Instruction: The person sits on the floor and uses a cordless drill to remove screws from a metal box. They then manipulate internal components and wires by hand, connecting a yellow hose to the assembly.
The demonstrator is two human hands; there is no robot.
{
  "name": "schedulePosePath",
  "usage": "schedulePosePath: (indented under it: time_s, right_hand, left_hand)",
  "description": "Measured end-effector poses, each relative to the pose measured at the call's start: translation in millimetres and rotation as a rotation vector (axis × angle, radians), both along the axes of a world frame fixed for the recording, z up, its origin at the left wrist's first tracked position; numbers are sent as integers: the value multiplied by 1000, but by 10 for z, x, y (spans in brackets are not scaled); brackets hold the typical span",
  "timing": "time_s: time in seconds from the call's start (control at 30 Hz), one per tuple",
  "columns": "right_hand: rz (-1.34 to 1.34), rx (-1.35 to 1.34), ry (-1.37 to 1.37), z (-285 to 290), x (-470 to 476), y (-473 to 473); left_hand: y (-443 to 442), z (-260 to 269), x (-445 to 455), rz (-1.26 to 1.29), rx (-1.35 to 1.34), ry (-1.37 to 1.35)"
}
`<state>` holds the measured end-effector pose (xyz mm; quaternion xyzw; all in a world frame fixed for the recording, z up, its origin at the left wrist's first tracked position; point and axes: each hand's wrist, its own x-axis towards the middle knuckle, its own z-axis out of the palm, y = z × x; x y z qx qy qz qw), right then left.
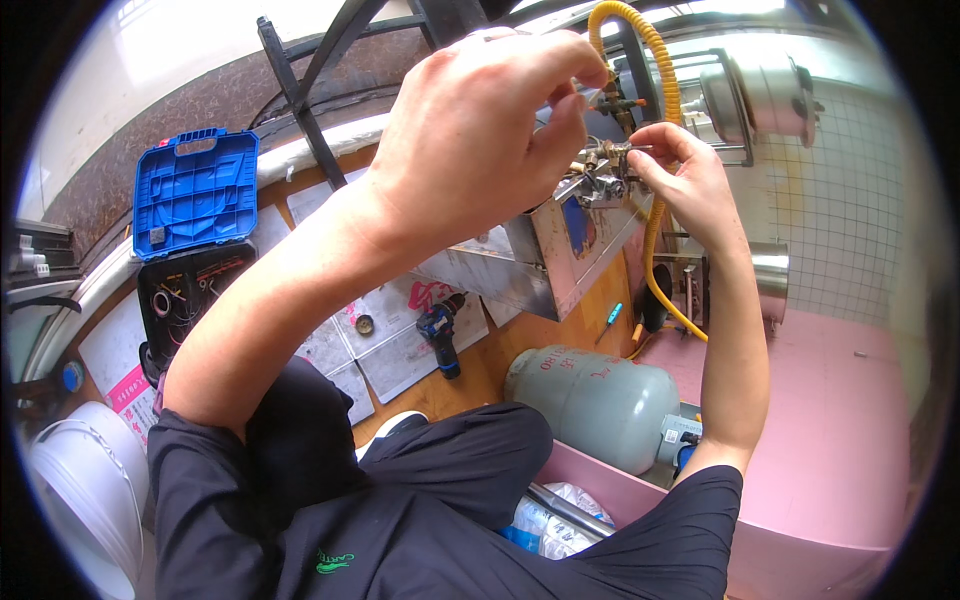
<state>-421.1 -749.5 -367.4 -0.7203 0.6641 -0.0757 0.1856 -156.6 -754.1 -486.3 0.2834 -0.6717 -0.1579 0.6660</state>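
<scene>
My left hand (487, 124) is raised close to the camera, its fingers bent. A gap shows between thumb and index finger with nothing seen in it; the palm side is hidden. Past its fingertips is a brass gas valve (616, 105) with an orange-tipped lever, near a yellow corrugated hose (666, 52). My right hand (686, 169) pinches the end of a brass pipe fitting (616, 150) between thumb and fingers. That fitting sits above the corner of a stainless steel housing (551, 262). My left hand covers part of the housing.
A grey gas cylinder (592, 397) lies by my knee. On the floor are a cordless drill (441, 334), a small screwdriver (611, 319) and a round metal cap (364, 324). An opened blue tool case (196, 195) and a white bucket (90, 495) stand left. A pink board (817, 420) spreads right.
</scene>
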Motion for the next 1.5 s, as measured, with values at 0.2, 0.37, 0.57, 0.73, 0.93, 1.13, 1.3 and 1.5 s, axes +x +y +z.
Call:
schedulePosePath:
  time_s: [0.2,0.37,0.57,0.73,0.93,1.13,1.3,1.5]
  right_hand:
    - [-28,48,-68,-39,-51,-20]
    - [-29,64,-103,-65,-54,-23]
    - [-4,88,-101,-75,-42,-43]
    - [8,93,-11,-64,16,-55]
    - [-16,119,-4,-64,-15,-65]
    - [-43,128,-87,-40,-40,-36]
    - [12,105,-81,-5,-98,-84]
    - [194,29,42,21,-437,-20]
  left_hand:
    - [-14,-15,-3,-10,0,7]
    - [-18,-24,-9,-20,-3,14]
    - [-17,-26,-20,-17,-10,30]
    - [2,-1,-34,-20,-6,53]
    - [10,-5,-47,-39,3,53]
    - [17,2,-74,-37,2,48]
    - [-28,66,-21,-115,13,81]
    - [8,104,186,-69,-96,21]
